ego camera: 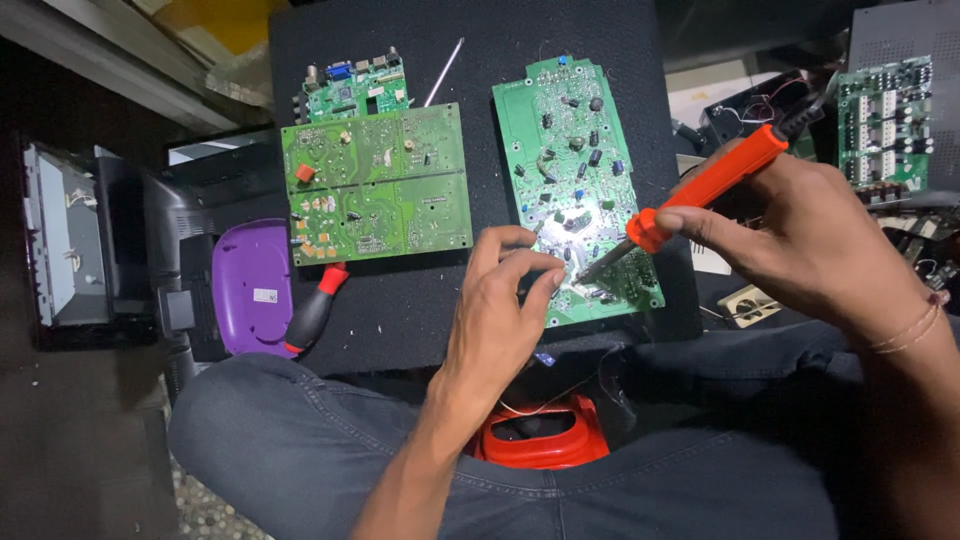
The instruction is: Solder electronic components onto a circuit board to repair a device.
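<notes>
Two hands crowd one spot: my right hand (800, 240) grips the orange soldering iron (700, 190) firmly, its tip down on the lower end of the green circuit board (575, 170) lying on the black mat (400, 310), while my left hand (500, 310) pinches something there. A slip could, I judge, burn my left fingertips (545, 285) or bridge neighbouring joints. Glare hides the joint, and I cannot tell what my fingers hold.

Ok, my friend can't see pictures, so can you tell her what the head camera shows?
A person's right hand holds an orange soldering iron with its tip on a green circuit board, while the left hand pinches something small beside the tip. The board lies on a black mat with two other green boards and a red-and-black screwdriver.
</notes>
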